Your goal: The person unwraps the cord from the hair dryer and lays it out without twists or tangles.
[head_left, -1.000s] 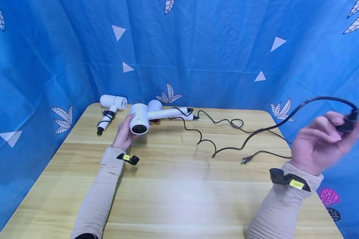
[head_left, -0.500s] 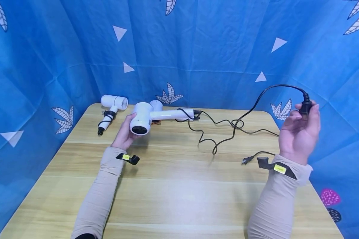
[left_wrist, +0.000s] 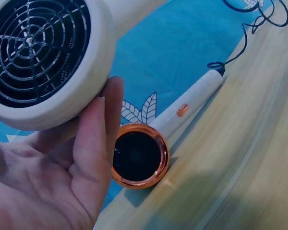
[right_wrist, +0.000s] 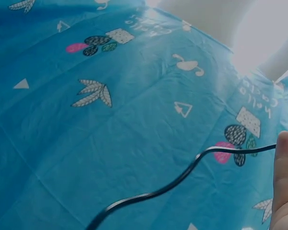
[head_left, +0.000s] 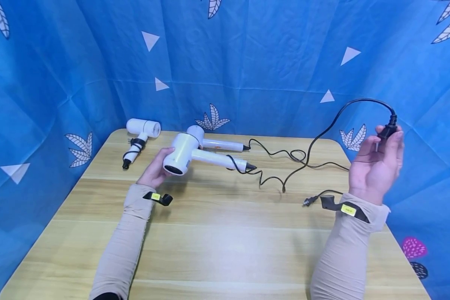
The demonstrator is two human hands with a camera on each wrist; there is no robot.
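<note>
Left hand [head_left: 153, 170] gripped the white hair dryer [head_left: 205, 156] by its head, holding that end above the table [head_left: 228, 254], while the right hand [head_left: 376, 166], raised well off to the right, pinched the black plug [head_left: 387, 132] between thumb and fingers. With its long axis running from the left hand toward the right side and slanting slightly nearer the person, the dryer lay between the hands, much closer to the left; its cord [head_left: 335, 121] sagged past the handle's tip, then arched up to the plug. Compared with half a second earlier, the handle had swung toward the person, uncovering the handle of the second dryer [head_left: 223, 145] behind, while the right hand had barely shifted.
</note>
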